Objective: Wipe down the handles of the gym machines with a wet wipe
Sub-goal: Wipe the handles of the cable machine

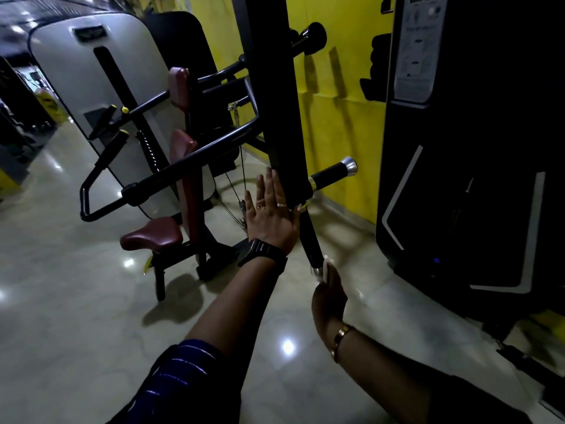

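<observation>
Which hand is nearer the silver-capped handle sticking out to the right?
Left. The left hand lies flat on the post beside the silver-capped handle; the right hand is lower, holding the wipe at the end of the other handle.

An upright post (275, 102) stands in the middle, near the floor's (76, 301) far edge, with the wall (336, 117) behind. The left hand (270, 209) lies flat against the post's left side. A handle (310, 237) slants down from the post's lower end, and the right hand (328, 296) holds a wet wipe (324, 269) at its tip. A seat (151, 237) stands left, a tall machine (474, 179) right.
</observation>
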